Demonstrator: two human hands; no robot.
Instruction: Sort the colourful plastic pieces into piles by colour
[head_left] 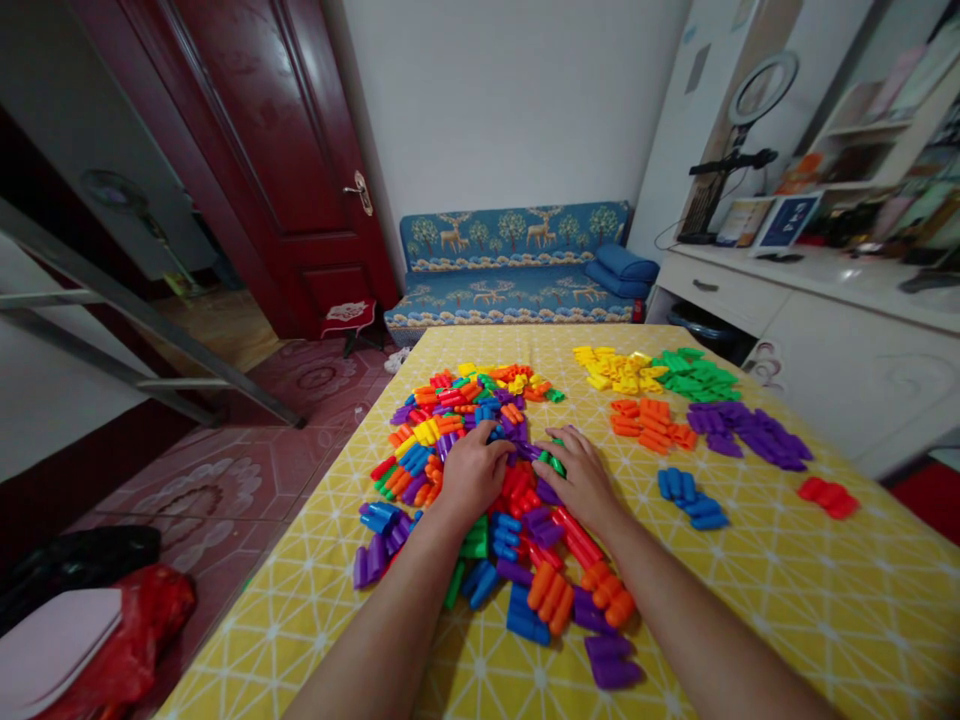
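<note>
A mixed pile of plastic building blocks (517, 490), shaped like joined tubes in several colours, spreads over the left and middle of the table. My left hand (476, 468) is in the pile with its fingers curled down; a blue block (495, 432) shows by its fingertips, but what it grips is hidden. My right hand (576, 470) is closed around a green block (553, 458) at the pile's right side. Between the two hands lies a purple block (528, 451). Red blocks (517, 488) lie just below them.
Sorted groups stand on the right of the yellow tablecloth (750, 600): yellow (619, 370), green (697, 375), orange (652, 425), purple (757, 432), blue (691, 498) and red blocks (827, 497). Beyond are a blue sofa (510, 285) and a white cabinet (832, 340).
</note>
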